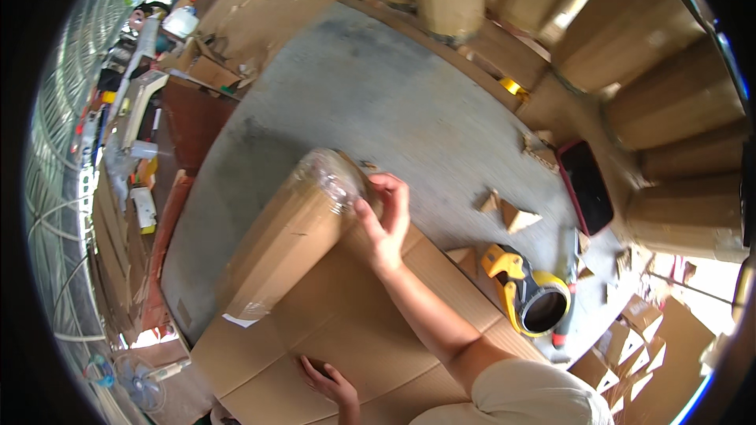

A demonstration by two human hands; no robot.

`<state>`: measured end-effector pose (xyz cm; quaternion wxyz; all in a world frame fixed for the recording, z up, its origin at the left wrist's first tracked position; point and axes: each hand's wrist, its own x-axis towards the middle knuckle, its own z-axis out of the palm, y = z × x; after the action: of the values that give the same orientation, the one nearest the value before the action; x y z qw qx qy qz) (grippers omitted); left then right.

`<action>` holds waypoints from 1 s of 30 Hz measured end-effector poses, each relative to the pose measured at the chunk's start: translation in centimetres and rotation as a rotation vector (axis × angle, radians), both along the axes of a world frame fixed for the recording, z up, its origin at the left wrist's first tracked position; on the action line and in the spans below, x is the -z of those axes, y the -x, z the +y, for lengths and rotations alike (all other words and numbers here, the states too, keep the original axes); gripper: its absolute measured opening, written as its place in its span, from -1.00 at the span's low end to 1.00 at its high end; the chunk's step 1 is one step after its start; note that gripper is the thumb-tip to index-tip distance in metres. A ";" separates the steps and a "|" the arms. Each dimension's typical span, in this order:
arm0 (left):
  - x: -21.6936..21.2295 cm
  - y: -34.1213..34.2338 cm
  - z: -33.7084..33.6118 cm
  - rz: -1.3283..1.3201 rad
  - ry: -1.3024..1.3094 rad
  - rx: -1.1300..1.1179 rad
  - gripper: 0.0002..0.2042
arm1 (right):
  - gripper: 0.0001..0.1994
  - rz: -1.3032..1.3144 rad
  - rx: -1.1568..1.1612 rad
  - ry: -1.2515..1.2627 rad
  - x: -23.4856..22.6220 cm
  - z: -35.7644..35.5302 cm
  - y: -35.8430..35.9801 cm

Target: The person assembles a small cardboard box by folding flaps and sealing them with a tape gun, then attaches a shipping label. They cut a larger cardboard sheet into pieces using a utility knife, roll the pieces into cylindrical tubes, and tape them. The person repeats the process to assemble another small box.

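A flattened cardboard box (346, 315) lies on the grey concrete surface (409, 102), one long flap folded up into a ridge along its left side. The right hand (384, 216) reaches across to the far end of that ridge, fingers curled and pressed against a crumpled stretch of clear packing tape (335, 177), seemingly to smooth it over the corner; its grip is partly closed on the tape and card edge. The left hand (331, 384) rests flat, fingers spread, on the near edge of the cardboard, which looks meant to keep the sheet from sliding. A yellow tape dispenser (529, 293) sits just beside the box on the right, with cardboard scraps (508, 212) beyond it.
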<state>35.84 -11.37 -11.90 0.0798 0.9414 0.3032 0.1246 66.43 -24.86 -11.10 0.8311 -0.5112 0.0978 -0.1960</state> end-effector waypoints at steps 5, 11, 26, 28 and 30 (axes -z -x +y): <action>-0.2 -0.1 -0.2 -0.011 0.033 0.003 -0.51 | -0.67 -0.131 0.211 0.336 -2.2 -0.3 0.5; 0.5 0.6 0.5 -0.054 0.049 0.049 -0.46 | -0.72 -0.207 -0.342 0.359 -9.4 -3.9 10.5; -0.2 0.9 0.4 0.047 -0.019 -0.129 -0.48 | -0.31 0.353 -0.049 1.618 0.2 -27.8 26.6; -0.3 0.9 0.5 0.045 -0.008 -0.134 -0.48 | -0.25 0.516 -0.096 1.638 -0.4 -27.8 26.2; -0.2 0.8 0.5 0.027 -0.005 -0.131 -0.48 | -0.20 0.823 -0.078 1.610 -0.7 -27.8 26.4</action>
<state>35.06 -10.83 -11.74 0.0648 0.9213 0.3650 0.1178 40.04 -52.66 -10.35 0.1275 -0.9706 0.2032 0.0214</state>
